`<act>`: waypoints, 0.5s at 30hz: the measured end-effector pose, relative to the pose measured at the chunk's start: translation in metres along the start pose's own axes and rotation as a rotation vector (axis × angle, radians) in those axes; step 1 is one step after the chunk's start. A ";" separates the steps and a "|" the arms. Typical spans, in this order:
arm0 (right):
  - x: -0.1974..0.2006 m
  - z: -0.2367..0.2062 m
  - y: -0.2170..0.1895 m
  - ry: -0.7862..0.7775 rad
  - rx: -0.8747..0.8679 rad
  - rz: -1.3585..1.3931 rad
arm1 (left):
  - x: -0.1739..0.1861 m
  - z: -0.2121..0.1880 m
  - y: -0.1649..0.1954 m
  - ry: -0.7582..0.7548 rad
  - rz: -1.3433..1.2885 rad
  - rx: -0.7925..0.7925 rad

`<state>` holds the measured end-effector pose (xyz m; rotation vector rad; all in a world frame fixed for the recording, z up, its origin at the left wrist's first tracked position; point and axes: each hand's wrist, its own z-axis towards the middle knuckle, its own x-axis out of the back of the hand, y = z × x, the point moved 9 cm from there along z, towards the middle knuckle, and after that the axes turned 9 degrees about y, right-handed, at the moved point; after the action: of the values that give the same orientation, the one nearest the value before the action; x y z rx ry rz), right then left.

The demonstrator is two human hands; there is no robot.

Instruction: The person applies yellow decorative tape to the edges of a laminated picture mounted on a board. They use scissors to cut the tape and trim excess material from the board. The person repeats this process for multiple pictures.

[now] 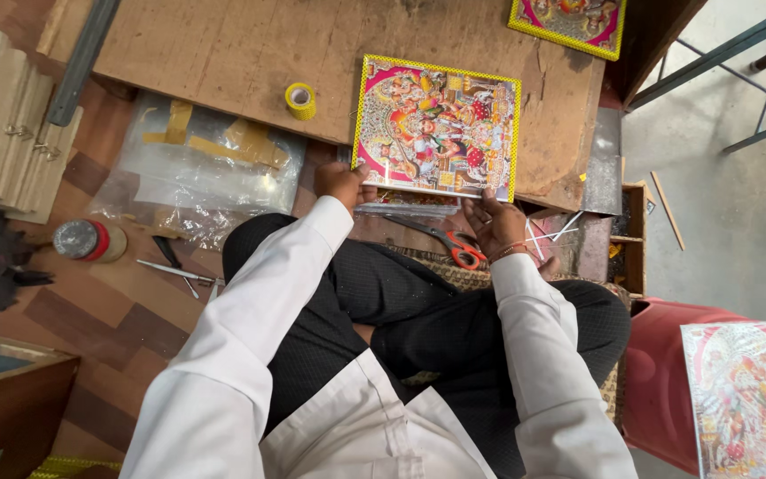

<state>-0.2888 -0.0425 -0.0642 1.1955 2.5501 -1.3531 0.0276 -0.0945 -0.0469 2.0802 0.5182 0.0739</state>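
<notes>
Boards of pale wood point(11, 124) are lying stacked far to the left of the colourful picture point(436, 129), with small metal hooks on their edges. Below them, still well left of the picture, a round tin with a red band point(89, 240) is standing on the floor, and its contents cannot be told. Nearer the picture, a clear plastic bag point(197, 173) is lying crumpled, holding strips of yellow-brown tape inside it. A yellow tape roll point(300, 100) is sitting on the wooden worktop point(223, 53) just left of the picture's upper corner.

The picture itself, bordered in yellow, is resting flat on the worktop's near edge. The left hand point(343, 184) is gripping its lower left corner, fingers closed around the edge. The right hand point(496, 223) is holding its lower right edge, thumb pressing on top. Red-handled scissors point(449, 241) are lying just below the picture, between the two hands.

Right of the picture, a small open wooden box point(633, 232) is standing, holding scraps too small to tell. Farther right, a second picture point(742, 399) is lying on a red stool point(658, 381).
</notes>
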 end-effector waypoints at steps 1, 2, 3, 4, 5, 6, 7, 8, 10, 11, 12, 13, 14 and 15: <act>-0.001 -0.001 -0.001 0.004 0.002 0.007 | 0.007 0.001 0.001 0.073 0.063 -0.004; -0.002 -0.002 -0.001 -0.007 0.003 0.023 | 0.013 0.001 0.003 0.146 0.126 -0.003; -0.003 -0.005 -0.001 -0.019 0.005 0.040 | 0.020 -0.001 0.008 0.218 0.189 -0.002; -0.005 -0.006 -0.002 -0.037 0.010 0.058 | 0.027 -0.007 0.046 0.327 0.385 -0.333; -0.004 -0.006 -0.002 -0.027 0.024 0.064 | 0.028 -0.023 0.081 0.434 0.582 -0.664; -0.002 -0.007 -0.001 -0.013 0.033 0.071 | 0.039 -0.025 0.095 0.515 0.553 -0.684; 0.000 -0.006 -0.001 0.005 0.048 0.079 | 0.046 -0.026 0.109 0.588 0.521 -0.704; 0.000 -0.005 0.001 0.009 0.050 0.083 | 0.046 -0.027 0.125 0.593 0.571 -0.781; 0.002 -0.001 0.003 0.013 0.064 0.092 | 0.045 -0.028 0.150 0.588 0.679 -0.927; -0.003 -0.001 0.005 -0.049 0.056 0.106 | 0.040 -0.027 0.158 0.565 0.734 -0.997; -0.007 -0.003 0.009 -0.103 0.054 0.122 | 0.033 -0.026 0.162 0.530 0.785 -1.067; -0.009 -0.005 0.009 -0.155 0.059 0.142 | 0.034 -0.025 0.165 0.546 0.773 -1.097; -0.012 -0.009 0.018 -0.212 -0.025 0.093 | 0.033 -0.023 0.165 0.560 0.760 -1.124; -0.015 -0.018 0.035 -0.262 -0.122 0.042 | 0.035 -0.020 0.164 0.574 0.725 -1.126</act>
<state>-0.2502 -0.0274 -0.0725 0.9743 2.3722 -1.2337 0.1091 -0.1389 0.0943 0.9953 -0.0310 1.1315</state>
